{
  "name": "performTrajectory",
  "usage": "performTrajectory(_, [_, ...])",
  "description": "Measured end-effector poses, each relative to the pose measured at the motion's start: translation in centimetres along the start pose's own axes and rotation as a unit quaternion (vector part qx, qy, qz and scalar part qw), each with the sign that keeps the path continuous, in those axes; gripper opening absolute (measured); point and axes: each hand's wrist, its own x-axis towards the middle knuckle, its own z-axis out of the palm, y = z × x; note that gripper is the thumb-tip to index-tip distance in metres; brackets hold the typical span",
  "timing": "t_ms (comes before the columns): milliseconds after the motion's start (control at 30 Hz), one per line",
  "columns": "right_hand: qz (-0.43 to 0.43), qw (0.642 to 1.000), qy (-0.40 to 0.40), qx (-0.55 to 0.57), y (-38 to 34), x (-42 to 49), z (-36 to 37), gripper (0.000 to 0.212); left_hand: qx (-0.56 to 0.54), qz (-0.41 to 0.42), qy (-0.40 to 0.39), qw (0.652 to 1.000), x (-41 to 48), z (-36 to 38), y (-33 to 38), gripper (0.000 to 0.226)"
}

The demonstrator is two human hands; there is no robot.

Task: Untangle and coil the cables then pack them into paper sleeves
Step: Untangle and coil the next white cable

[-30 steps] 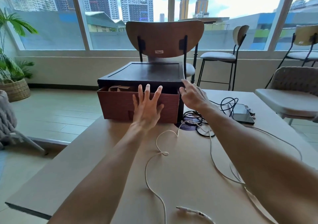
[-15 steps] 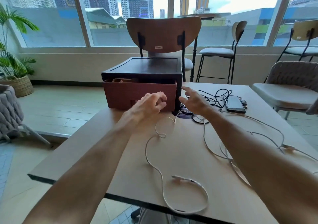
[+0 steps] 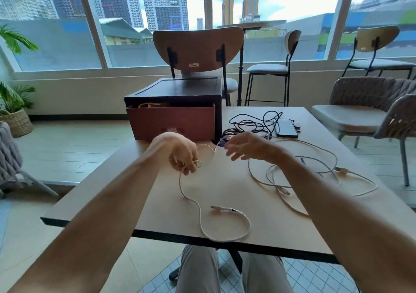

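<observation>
A thin white cable [image 3: 198, 207] snakes across the middle of the tan table [image 3: 157, 216], its plug end lying near the front edge. My left hand [image 3: 182, 152] pinches this cable at a small loop, fingers curled down over it. To the right, my right hand [image 3: 247, 145] hovers above the table with relaxed fingers and holds nothing. More white cables [image 3: 315, 175] lie looped under and beside my right forearm. A tangle of black cables [image 3: 254, 124] sits further back. Brown paper [image 3: 150, 105] shows in the open drawer.
A dark box with a reddish-brown drawer [image 3: 171, 121] stands at the table's far left. A black phone [image 3: 286, 128] lies beside the black cables. A wooden chair [image 3: 198, 47] stands behind the table, a woven chair [image 3: 364, 110] at the right.
Both hands have come back from the drawer front toward me. My left hand has dropped onto the white cable and pinched it. The camera has pulled back, showing the table's front edge.
</observation>
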Motion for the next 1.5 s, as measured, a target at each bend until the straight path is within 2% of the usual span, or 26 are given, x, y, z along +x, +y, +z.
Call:
performTrajectory(67, [0.005,0.998,-0.058,0.013,0.1,-1.3,-0.2,0.022,-0.105,0.036,0.026,0.993,0.2,0.1,0.0,0.014])
performTrajectory(133, [0.0,0.989,-0.145,0.038,0.3,-2.4,-0.3,0.024,-0.189,0.069,0.102,0.974,0.4,-0.2,-0.1,0.015])
performTrajectory(200, [-0.001,0.973,-0.224,0.045,0.3,-3.5,-0.2,0.026,-0.255,0.087,0.188,0.944,0.8,-0.6,-0.1,0.013])
performTrajectory(267, [-0.003,0.963,-0.268,0.03,0.1,-4.1,0.0,0.032,-0.34,0.098,0.252,0.9,1.1,-0.9,0.3,0.012])
performTrajectory(433, [-0.014,0.959,-0.282,0.034,-0.1,-4.2,0.3,0.041,-0.566,0.107,0.308,0.757,1.9,-1.8,2.3,0.018])
performTrajectory(500, [-0.009,0.964,-0.261,0.048,0.1,-4.1,0.2,0.034,-0.62,0.116,0.318,0.707,2.2,-2.2,2.8,0.016])
performTrajectory(533, [-0.014,0.965,-0.253,0.065,0.3,-4.0,-0.2,0.027,-0.63,0.118,0.324,0.696,2.5,-2.3,3.0,0.016])
performTrajectory(567, [-0.022,0.964,-0.248,0.094,0.3,-3.9,-0.5,0.021,-0.62,0.116,0.333,0.701,2.7,-2.4,3.0,0.016])
performTrajectory(600, [-0.031,0.961,-0.24,0.131,0.2,-4.0,-1.0,0.017,-0.577,0.107,0.357,0.727,3.3,-2.3,2.9,0.016])
performTrajectory(667, [-0.045,0.959,-0.196,0.202,-0.3,-4.0,-1.9,0.012,-0.384,0.066,0.447,0.805,4.5,-2.0,2.5,0.012])
performTrajectory(700, [-0.048,0.961,-0.156,0.224,-0.7,-3.9,-2.4,0.009,-0.278,0.055,0.505,0.816,4.9,-1.7,2.5,0.011])
performTrajectory(733, [-0.05,0.964,-0.111,0.236,-1.0,-3.7,-2.9,0.008,-0.202,0.069,0.556,0.803,5.2,-1.4,2.8,0.009])
performTrajectory(800, [-0.05,0.968,-0.03,0.244,-1.4,-2.9,-3.8,0.007,-0.139,0.169,0.607,0.764,5.4,-1.0,3.8,0.01])
performTrajectory(833, [-0.048,0.967,-0.002,0.248,-1.5,-2.5,-4.2,0.007,-0.134,0.226,0.588,0.765,5.5,-1.0,4.5,0.013])
performTrajectory(867, [-0.048,0.966,0.018,0.252,-1.6,-2.1,-4.6,0.007,-0.143,0.271,0.543,0.782,5.4,-1.0,5.3,0.016])
performTrajectory(933, [-0.065,0.963,0.05,0.257,-1.9,-1.3,-5.3,0.005,-0.209,0.336,0.403,0.825,5.1,-1.0,7.0,0.021])
performTrajectory(1000, [-0.08,0.956,0.095,0.267,-2.2,-0.5,-5.8,0.01,-0.295,0.371,0.287,0.832,4.9,-1.1,8.3,0.032])
performTrajectory(1067, [-0.083,0.939,0.154,0.297,-2.1,0.4,-6.4,0.01,-0.325,0.38,0.273,0.822,5.4,-1.3,8.9,0.038])
performTrajectory(1167, [-0.078,0.906,0.192,0.368,-1.4,1.6,-7.6,0.01,-0.38,0.377,0.344,0.771,7.2,-2.2,8.7,0.035])
performTrajectory(1267, [-0.044,0.884,0.194,0.422,-0.6,2.8,-8.9,0.014,-0.456,0.312,0.433,0.713,8.8,-3.7,8.0,0.036])
performTrajectory(1333, [-0.013,0.885,0.165,0.436,-0.3,3.1,-9.4,0.023,-0.487,0.269,0.479,0.679,9.9,-4.4,7.5,0.036])
performTrajectory(1400, [-0.006,0.886,0.108,0.45,-0.1,3.5,-9.7,0.029,-0.501,0.246,0.502,0.66,10.9,-4.9,7.4,0.035])
performTrajectory(1500, [-0.04,0.857,0.049,0.511,0.0,4.2,-9.6,0.028,-0.456,0.241,0.544,0.662,11.8,-5.2,8.1,0.023])
